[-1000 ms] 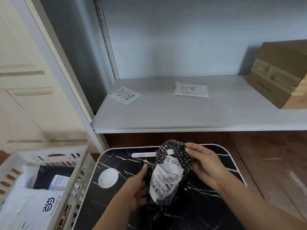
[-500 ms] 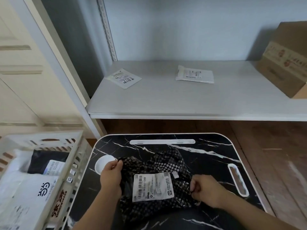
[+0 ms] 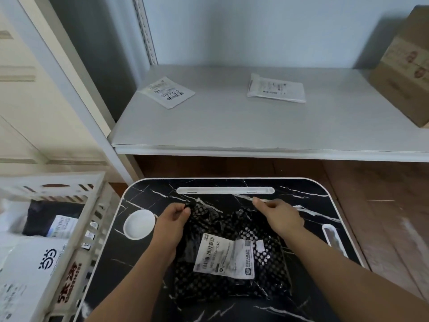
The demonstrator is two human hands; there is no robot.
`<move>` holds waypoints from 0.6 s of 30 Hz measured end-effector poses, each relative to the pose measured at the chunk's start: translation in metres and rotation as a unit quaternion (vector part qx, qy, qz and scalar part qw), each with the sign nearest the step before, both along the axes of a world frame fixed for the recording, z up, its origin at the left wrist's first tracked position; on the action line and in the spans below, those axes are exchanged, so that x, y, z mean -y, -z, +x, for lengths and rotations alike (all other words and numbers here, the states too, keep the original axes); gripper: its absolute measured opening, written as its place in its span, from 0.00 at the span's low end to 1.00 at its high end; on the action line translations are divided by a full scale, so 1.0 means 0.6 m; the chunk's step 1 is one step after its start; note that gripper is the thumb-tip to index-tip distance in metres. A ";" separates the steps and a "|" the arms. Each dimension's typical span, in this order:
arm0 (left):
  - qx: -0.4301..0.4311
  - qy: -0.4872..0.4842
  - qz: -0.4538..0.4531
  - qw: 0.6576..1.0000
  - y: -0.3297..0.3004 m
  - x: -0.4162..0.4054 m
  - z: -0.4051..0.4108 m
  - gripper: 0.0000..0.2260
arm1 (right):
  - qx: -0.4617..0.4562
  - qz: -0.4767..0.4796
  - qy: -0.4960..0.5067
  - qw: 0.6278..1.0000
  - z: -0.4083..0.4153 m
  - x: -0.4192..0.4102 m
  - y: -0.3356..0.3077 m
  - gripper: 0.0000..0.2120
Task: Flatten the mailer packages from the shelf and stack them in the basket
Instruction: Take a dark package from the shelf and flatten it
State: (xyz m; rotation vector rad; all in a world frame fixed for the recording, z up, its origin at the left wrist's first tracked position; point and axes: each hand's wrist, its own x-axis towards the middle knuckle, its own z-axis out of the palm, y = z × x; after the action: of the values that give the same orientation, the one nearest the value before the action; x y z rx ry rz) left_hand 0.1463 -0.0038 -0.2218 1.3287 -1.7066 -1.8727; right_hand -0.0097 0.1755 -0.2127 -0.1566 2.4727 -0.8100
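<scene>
Fingers of the left hand [image 3: 173,217] and right hand [image 3: 282,216] pinch the top corners of one black dotted mailer [image 3: 232,259] lying on the black table [image 3: 301,198], with two white mailers [image 3: 276,88] waiting on the shelf [image 3: 232,126].

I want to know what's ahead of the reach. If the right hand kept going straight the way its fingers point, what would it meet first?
The right hand points up-left across the black marble tray table, so it would probably cross the white slot near the far edge first; beyond that the shelf, though depth is unclear.
</scene>
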 end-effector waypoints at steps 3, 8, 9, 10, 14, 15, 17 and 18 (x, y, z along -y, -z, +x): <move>0.005 -0.016 0.002 1.000 0.011 0.010 0.002 0.06 | 0.011 -0.121 -0.011 0.993 0.003 0.001 0.011 0.22; 0.020 -0.030 -0.010 0.999 0.018 0.020 0.007 0.05 | 0.007 -0.163 -0.053 0.985 0.009 -0.010 0.017 0.18; 0.031 -0.039 -0.018 0.999 0.018 0.021 0.007 0.04 | -0.015 -0.172 -0.027 0.985 0.007 -0.012 0.018 0.19; 0.048 -0.052 -0.031 0.997 0.020 0.022 0.005 0.04 | -0.028 -0.184 0.011 0.982 0.005 -0.012 0.019 0.20; 0.110 -0.096 -0.103 0.984 0.024 0.018 -0.006 0.05 | -0.069 -0.154 0.043 0.985 0.001 -0.002 0.024 0.20; 0.127 -0.080 -0.126 0.981 0.022 0.013 -0.008 0.09 | -0.093 -0.127 0.035 0.987 0.001 -0.002 0.027 0.18; 0.168 -0.025 -0.228 0.959 0.014 -0.003 -0.007 0.18 | -0.182 -0.060 0.024 0.981 0.011 -0.010 0.025 0.22; 0.184 0.009 -0.307 0.934 0.011 -0.013 -0.004 0.21 | -0.243 -0.039 -0.004 0.969 0.020 -0.018 0.024 0.26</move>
State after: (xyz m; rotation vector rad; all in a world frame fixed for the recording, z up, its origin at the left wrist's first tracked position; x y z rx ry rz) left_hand 0.1438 0.0038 -0.2281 1.4308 -2.2322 -0.9741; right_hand 0.0020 0.1860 -0.2270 -0.4399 2.8905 -0.9587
